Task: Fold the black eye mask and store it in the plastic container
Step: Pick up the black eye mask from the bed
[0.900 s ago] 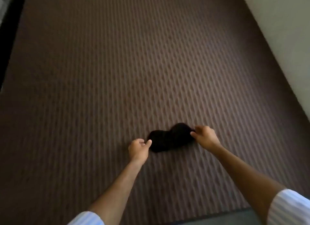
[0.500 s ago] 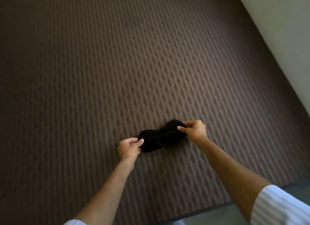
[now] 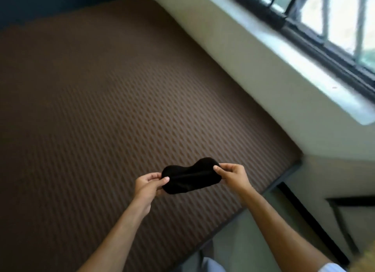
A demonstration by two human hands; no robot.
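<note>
The black eye mask (image 3: pixel 190 176) is stretched out between my two hands, held in the air above the brown patterned bed cover (image 3: pixel 101 109). My left hand (image 3: pixel 149 185) pinches its left end between thumb and fingers. My right hand (image 3: pixel 233 175) pinches its right end. The mask is spread lengthwise, its strap running along its middle. No plastic container is in view.
A cream wall (image 3: pixel 233 58) runs along the right of the bed, under a window sill (image 3: pixel 304 75) and a barred window (image 3: pixel 334 18). The bed's near edge (image 3: pixel 269 188) drops to a grey floor (image 3: pixel 253 231) at lower right.
Both hands have lifted the mask off the bed cover and hold it up. The view has swung right, bringing the wall and window into sight.
</note>
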